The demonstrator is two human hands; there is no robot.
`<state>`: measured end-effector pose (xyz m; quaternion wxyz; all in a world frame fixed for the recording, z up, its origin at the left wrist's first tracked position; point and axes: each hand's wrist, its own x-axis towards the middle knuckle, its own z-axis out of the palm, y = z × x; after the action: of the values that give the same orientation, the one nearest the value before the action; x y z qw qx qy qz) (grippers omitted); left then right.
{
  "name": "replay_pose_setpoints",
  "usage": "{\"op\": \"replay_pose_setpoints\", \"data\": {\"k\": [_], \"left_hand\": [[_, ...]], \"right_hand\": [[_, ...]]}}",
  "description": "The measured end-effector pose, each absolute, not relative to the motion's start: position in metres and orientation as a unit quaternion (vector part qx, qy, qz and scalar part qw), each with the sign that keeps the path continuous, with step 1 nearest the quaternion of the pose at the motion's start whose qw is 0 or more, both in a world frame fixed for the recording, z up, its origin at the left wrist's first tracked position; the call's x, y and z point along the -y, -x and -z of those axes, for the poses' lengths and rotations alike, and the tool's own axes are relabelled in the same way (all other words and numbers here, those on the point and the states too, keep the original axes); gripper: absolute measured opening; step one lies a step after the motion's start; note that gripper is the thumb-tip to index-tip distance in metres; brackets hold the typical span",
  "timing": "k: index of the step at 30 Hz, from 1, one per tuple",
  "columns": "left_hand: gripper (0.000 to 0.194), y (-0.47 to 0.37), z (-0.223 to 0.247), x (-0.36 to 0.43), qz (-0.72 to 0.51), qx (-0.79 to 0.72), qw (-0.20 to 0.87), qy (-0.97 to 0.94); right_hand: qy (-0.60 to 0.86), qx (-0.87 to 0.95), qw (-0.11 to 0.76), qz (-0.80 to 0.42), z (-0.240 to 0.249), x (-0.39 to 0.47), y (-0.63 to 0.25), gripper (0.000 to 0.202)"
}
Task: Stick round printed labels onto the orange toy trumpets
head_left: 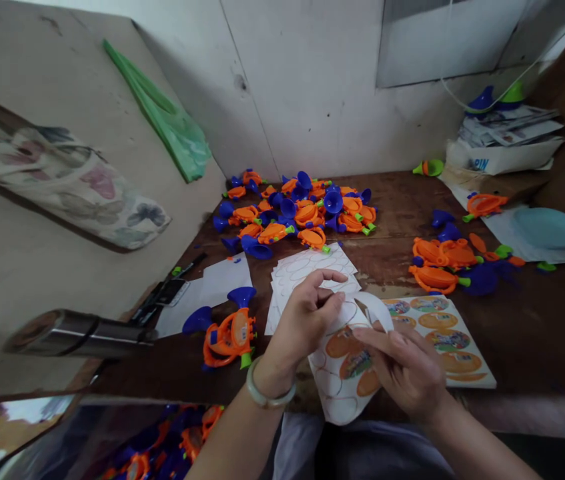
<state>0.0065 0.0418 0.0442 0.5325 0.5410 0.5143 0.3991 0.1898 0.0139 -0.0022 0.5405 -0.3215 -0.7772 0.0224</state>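
Along the front edge of the tabletop (392,227), near its middle, two bare hands work over a sticker sheet (329,375) that hangs a little past the edge. The left hand (307,317) pinches the sheet's upper end between thumb and fingers, while the right hand (407,367) has its fingers closed on a curling white strip (376,307) there. To my eye the peeling is partway along: several ovals on the sheet are bare outlines, yet a few orange stickers (339,343) remain. Just right of the hands, at the front edge, a stack of printed sheets (462,337) seems mostly unused, so plenty looks left. Beyond the left hand lie white sheets (307,262) showing only outlines, probably spent. Orange-and-blue toys (307,213) are heaped toward the back edge, others group toward the right edge, and one toy (232,337) lies left of the hands. I cannot tell how many carry stickers.
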Motion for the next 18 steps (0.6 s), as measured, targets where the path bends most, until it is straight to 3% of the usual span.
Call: {"op": "replay_pose_setpoints", "data": {"k": [6,9,15,18], "left_hand": [[0.029,-0.004,-0.012,-0.105,-0.241,-0.623,0.241,-0.705],[0.025,-0.004,0.015,-0.152,-0.174,-0.639,0.191,-0.725],[0.045,0.009,0.045,-0.215,-0.115,-0.652,0.095,-0.744],[0.043,0.021,0.039,-0.235,-0.122,-0.636,0.097,-0.756]], "right_hand": [[0.364,0.746,0.555,0.048,0.023,0.011,-0.189,0.047],[0.344,0.749,0.567,0.024,0.027,0.017,-0.188,0.05],[0.329,0.752,0.571,-0.016,0.006,-0.001,-0.194,0.069],[0.356,0.736,0.576,-0.009,-0.002,-0.006,-0.195,0.051]]}}
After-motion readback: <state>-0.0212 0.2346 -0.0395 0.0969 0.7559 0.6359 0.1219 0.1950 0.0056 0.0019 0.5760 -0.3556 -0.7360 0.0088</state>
